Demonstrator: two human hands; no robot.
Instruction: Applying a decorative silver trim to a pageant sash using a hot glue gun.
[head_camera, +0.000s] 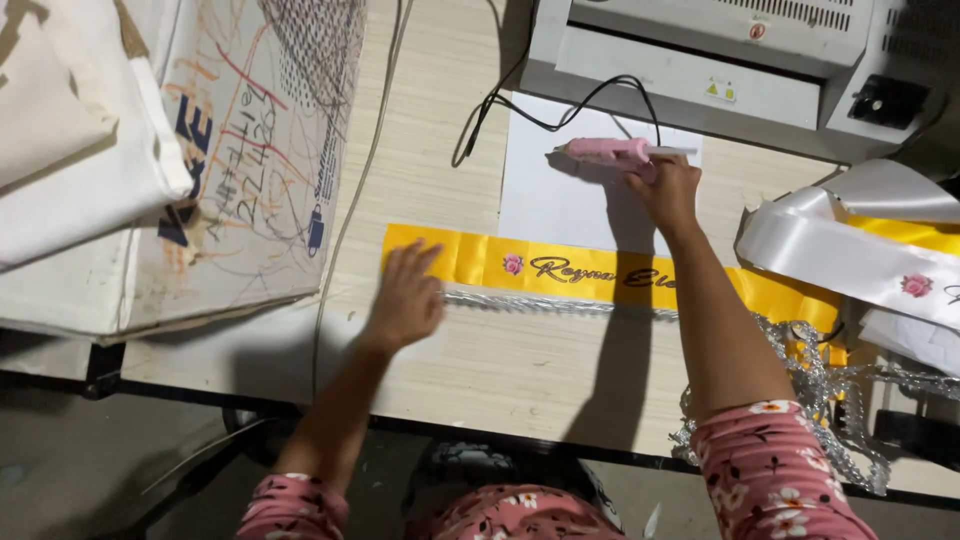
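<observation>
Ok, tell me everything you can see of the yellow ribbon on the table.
The yellow ribbon is a glossy, satin-looking band lying flat across the wooden table. It bears a pink rose print and dark script lettering. Silver trim runs along its near edge. The left hand presses its left end; the right arm crosses over it. Its far edge overlaps a white sheet. Its right end meets a heap of trim.

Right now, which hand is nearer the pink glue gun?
Right. The right hand holds the pink glue gun over the white sheet. The left hand is well away, pressing the left end of the yellow ribbon.
</observation>
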